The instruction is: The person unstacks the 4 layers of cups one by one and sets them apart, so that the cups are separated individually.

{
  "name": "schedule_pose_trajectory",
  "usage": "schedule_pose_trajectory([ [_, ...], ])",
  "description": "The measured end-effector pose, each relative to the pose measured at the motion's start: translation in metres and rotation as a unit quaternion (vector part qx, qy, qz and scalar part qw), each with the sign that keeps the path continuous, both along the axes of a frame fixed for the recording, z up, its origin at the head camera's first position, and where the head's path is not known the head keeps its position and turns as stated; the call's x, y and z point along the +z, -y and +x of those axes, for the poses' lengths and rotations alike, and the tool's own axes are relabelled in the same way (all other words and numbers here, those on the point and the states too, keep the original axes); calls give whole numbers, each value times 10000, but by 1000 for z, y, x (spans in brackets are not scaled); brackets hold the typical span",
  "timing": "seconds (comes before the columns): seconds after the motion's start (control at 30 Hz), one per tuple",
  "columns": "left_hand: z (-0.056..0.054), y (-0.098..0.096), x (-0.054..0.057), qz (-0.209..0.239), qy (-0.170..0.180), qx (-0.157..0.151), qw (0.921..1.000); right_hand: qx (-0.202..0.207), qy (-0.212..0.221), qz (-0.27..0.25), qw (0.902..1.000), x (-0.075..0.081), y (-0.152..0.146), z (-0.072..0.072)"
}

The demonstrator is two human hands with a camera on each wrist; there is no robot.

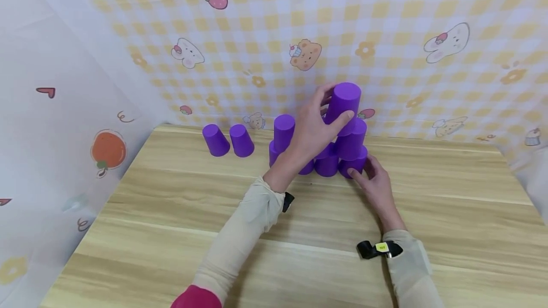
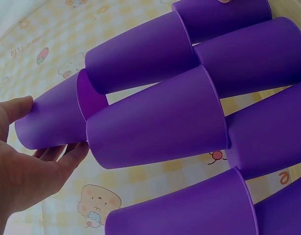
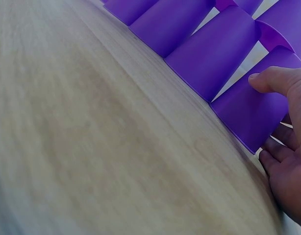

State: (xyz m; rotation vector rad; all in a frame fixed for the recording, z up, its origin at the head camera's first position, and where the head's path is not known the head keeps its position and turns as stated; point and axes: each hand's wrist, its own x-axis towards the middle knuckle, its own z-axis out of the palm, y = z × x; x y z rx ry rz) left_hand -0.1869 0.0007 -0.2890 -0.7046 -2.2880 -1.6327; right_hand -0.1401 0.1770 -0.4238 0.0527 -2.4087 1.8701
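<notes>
My left hand [image 1: 312, 129] holds an upside-down purple cup [image 1: 347, 95], thumb on the near side and fingers around the back. In the left wrist view this cup [image 2: 52, 115] is slightly tilted, its open rim right at the bases of two second-row cups. Below, my right hand [image 1: 378, 189] grips the bottom cup [image 1: 352, 168] at the right end of the stack, thumb in front and fingers behind, as the right wrist view shows. Several more inverted purple cups form the two rows, such as this second-row cup [image 1: 284, 129]; my left hand and forearm hide part of them.
Two inverted purple cups [image 1: 215, 140] stand side by side to the left of the stack. Everything sits on a wood-grain table [image 1: 171, 213]. A checked cloth [image 1: 257, 37] with cartoon prints hangs close behind, and a white printed cloth [image 1: 51, 118] covers the left side.
</notes>
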Motion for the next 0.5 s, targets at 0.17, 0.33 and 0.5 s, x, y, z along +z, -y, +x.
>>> schedule_pose_trajectory([
  [0.17, 6, 5, 1, 100, -154, -71, 9998, 6, -40, 7, 10000, 2, 3, 1],
  [0.33, 14, 13, 6, 211, -275, -39, 9994, 20, -82, -40, 10000, 1, 2, 1],
  [0.5, 20, 25, 12, 373, -419, 49, 9984, 27, -115, 25, 9999, 0, 1, 1],
])
